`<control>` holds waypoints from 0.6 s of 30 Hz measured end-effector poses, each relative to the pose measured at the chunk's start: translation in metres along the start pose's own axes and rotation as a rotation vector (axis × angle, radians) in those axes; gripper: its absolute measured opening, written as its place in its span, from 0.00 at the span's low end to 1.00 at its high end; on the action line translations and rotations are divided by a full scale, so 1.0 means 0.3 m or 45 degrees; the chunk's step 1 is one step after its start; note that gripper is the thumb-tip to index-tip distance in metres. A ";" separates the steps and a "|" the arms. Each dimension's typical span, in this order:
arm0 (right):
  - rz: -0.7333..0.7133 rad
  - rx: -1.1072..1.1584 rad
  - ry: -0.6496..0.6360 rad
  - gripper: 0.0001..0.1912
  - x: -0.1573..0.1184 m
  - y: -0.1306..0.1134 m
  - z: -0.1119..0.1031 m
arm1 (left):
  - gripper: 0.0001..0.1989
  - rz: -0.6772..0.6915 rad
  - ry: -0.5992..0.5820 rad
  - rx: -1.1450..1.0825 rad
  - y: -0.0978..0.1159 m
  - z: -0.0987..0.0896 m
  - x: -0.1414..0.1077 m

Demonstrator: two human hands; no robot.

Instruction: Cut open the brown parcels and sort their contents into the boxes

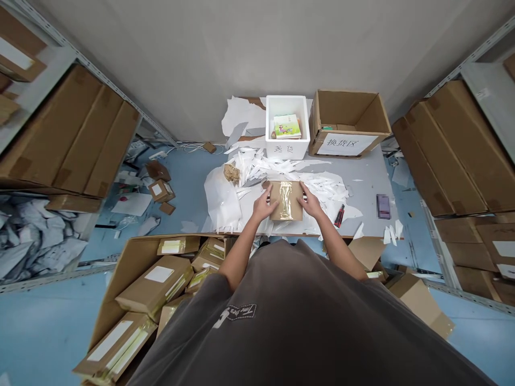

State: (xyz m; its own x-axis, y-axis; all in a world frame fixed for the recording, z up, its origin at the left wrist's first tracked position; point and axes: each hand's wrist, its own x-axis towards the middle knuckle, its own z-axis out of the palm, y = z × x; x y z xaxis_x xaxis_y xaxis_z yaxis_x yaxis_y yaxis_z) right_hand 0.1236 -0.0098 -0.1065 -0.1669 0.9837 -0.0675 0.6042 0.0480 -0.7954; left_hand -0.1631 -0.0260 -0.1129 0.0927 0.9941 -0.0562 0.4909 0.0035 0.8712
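Note:
Between my two hands is a small brown cardboard box (278,206) with a shiny strip of clear tape down its top face. My left hand (263,205) grips its left side, thumb on the top and fingers at the far edge. On the opposite side my right hand (310,201) holds the box the same way. Shredded white paper (330,185) lies around and behind the box on the grey table (368,185). A red and black cutter (339,215) rests to the right of my right hand.
A white foam box (286,150) holding books stands behind, beside an open carton (354,143) with a paper label. A phone (383,206) lies on the right. At lower left a big carton (110,289) is full of taped parcels. Shelves with cartons (68,123) flank both sides.

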 end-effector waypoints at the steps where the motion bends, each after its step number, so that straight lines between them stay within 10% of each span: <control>1: 0.024 0.001 0.021 0.40 0.029 -0.007 0.014 | 0.44 -0.001 -0.014 -0.005 0.002 0.007 0.018; 8: 0.096 0.029 0.292 0.34 0.099 0.004 0.116 | 0.34 -0.157 0.226 -0.152 -0.009 0.131 0.124; 14: -0.056 0.076 0.130 0.42 -0.089 0.073 0.120 | 0.60 0.094 -0.164 -0.125 -0.061 0.108 0.028; 18: -0.001 0.034 0.116 0.43 -0.141 0.056 0.149 | 0.54 -0.031 -0.128 -0.038 -0.066 0.099 -0.024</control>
State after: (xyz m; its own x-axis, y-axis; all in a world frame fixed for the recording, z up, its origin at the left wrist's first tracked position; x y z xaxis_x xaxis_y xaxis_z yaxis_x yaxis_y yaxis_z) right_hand 0.1059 -0.0584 -0.1439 -0.0952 0.9954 -0.0124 0.5826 0.0456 -0.8115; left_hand -0.1479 -0.0364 -0.1442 0.1683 0.9778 -0.1246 0.4684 0.0319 0.8829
